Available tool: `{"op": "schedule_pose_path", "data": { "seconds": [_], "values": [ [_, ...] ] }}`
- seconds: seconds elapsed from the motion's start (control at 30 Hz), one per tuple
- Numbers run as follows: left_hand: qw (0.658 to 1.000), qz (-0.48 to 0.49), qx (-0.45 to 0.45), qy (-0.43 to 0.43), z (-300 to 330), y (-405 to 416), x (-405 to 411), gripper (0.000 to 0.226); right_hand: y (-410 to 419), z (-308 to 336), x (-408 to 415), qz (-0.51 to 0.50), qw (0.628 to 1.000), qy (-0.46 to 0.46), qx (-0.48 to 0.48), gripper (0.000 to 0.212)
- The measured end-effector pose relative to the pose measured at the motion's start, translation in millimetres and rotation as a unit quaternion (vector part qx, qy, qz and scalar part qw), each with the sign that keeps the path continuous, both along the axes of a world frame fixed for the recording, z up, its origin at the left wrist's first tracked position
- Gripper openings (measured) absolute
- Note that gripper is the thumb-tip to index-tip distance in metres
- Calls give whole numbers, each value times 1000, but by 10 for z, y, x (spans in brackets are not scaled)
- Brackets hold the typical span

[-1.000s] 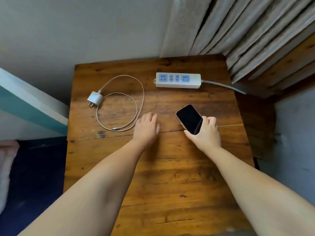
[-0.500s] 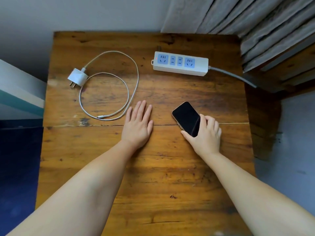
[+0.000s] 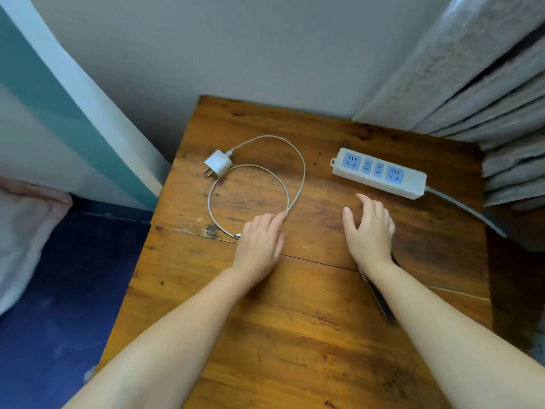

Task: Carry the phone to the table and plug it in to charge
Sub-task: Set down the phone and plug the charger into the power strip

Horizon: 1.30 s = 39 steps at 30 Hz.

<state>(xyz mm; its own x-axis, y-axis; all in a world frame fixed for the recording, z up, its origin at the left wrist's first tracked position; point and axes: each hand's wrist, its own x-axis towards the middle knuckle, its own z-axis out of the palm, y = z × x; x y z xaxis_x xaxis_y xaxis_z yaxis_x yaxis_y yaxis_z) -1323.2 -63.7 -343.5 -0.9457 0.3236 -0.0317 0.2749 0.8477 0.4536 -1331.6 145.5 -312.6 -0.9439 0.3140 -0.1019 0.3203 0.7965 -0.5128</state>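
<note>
The black phone point(image 3: 379, 296) lies flat on the wooden table point(image 3: 295, 335), mostly hidden under my right forearm; only its dark left edge shows. My right hand point(image 3: 368, 228) hovers open just beyond it, fingers spread, short of the white power strip point(image 3: 413, 185). My left hand point(image 3: 259, 240) lies flat over the near end of the white charging cable point(image 3: 301, 172); the cable's connector point(image 3: 237, 235) pokes out beside the hand. The coiled cable leads to the white charger plug point(image 3: 218, 163) at the back left.
The power strip's grey cord point(image 3: 466, 209) runs off the table's right edge. Grey curtains point(image 3: 486, 98) hang over the back right corner. A wall stands behind the table. A blue surface point(image 3: 73, 290) and pale bedding point(image 3: 23, 231) lie to the left.
My right hand has let go of the phone, which now lies on the table, and moved forward. My left hand has slid onto the cable's end. The view shifted left.
</note>
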Motion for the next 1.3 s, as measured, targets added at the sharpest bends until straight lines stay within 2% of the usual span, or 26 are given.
{"op": "schedule_pose_path", "data": {
  "seconds": [0.1,0.27,0.47,0.57,0.67,0.77,0.83,0.93,1.07,1.13,1.2,1.3],
  "values": [
    [998,48,-24,19,50,-369,-79,30,-461,10,-424,97,995,28,-16,35],
    [995,25,-92,-28,-61,-767,-37,31,-1178,-61,-1033,247,967,48,33,35],
    [998,37,-52,-5,-151,-923,47,15,-1759,-295,-1546,401,911,-22,97,61],
    [998,35,-50,19,-152,-924,43,16,-1868,-397,-1663,443,887,-64,111,61],
    [998,26,-35,47,-150,-914,46,14,-1876,-421,-1694,435,893,-52,107,53],
    [999,3,-24,45,-164,-883,83,21,-1833,-360,-1686,417,902,-32,102,49],
    [999,-15,-22,28,-170,-847,111,25,-1779,-260,-1670,382,922,-9,54,49],
    [999,-23,-36,24,-154,-776,101,14,-1650,-18,-1663,309,949,13,-70,50],
    [999,-9,-35,24,-94,-667,28,8,-1253,350,-1709,235,965,18,-114,52],
    [999,37,4,2,-32,-607,-28,8,-938,515,-1715,198,973,-1,-116,55],
    [990,103,90,-32,64,-512,-102,6,-551,640,-1697,163,981,-25,-105,57],
    [946,216,240,-32,242,-297,-230,3,63,772,-1605,121,989,-68,-58,55]
  ]
}}
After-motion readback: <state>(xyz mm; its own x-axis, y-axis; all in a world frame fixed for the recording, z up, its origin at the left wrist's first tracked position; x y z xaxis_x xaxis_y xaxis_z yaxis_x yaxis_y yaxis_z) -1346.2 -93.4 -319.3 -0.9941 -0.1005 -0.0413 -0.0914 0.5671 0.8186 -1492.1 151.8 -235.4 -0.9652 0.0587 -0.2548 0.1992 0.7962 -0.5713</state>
